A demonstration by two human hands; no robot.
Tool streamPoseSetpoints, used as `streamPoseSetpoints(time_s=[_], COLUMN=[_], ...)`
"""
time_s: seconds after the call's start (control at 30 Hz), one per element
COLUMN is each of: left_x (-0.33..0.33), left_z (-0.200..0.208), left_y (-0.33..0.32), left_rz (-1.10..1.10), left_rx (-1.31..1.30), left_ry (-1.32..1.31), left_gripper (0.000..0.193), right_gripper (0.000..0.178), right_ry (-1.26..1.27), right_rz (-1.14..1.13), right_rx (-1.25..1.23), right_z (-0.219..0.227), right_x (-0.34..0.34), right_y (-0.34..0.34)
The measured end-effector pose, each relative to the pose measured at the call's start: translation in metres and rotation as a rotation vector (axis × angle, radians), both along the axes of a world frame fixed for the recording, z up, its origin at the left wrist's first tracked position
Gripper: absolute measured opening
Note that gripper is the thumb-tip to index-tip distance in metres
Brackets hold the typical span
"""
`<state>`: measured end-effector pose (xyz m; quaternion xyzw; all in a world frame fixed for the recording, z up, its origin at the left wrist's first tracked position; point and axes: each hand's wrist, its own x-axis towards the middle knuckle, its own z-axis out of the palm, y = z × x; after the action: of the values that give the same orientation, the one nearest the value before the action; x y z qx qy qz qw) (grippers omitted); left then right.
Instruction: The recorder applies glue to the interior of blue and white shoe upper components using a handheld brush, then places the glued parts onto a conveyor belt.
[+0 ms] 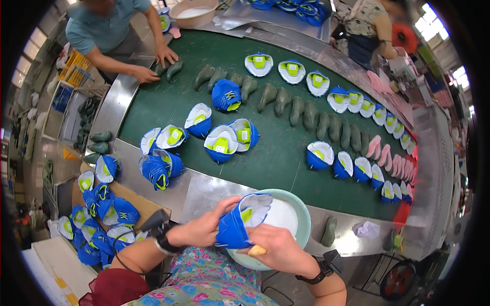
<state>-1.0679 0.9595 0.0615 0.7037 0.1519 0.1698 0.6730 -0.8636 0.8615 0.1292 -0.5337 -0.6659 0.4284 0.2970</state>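
Observation:
A blue shoe upper (232,229) with a white and lime-green lining is tilted above the basin, and my left hand (209,224) is closed around its left side. My right hand (278,246) is closed at the upper's right edge. Out of that fist sticks the rounded end of a pale wooden handle (256,250); the rest of the tool is hidden by my fingers and the upper. Under my hands stands a pale green basin (305,220) with white stuff in it. Several more blue uppers (221,144) lie on the green belt (265,171) beyond.
Rows of dark green shoe lasts (297,110), pink lasts (385,155) and uppers run along the belt. One last (329,231) lies right of the basin. A heap of uppers (109,211) is at my left. Across the belt, a person's hand (166,53) touches lasts.

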Motion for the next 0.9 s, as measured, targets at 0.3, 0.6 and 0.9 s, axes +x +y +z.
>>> streamPoseSetpoints(time_s=[0.3,0.6,0.9], left_x=[-0.114,-0.080,-0.019], left_z=[0.001,-0.022,-0.091], left_y=[-0.075,-0.070,-0.086], left_rz=[-0.427,-0.262,0.228], left_rx=[-0.460,-0.571,-1.254], left_ry=[0.460,0.296,0.268], left_gripper=[0.048,0.062,0.056], right_gripper=[0.015,0.020,0.022], right_ry=[0.052,-0.168,0.257], right_rz=[-1.056,-1.064,-0.992], right_rx=[-0.211,-0.203,-0.128], right_z=[-0.080,-0.174,-0.088], right_x=[-0.008,-0.008,0.004], right_y=[-0.085,-0.118,-0.112])
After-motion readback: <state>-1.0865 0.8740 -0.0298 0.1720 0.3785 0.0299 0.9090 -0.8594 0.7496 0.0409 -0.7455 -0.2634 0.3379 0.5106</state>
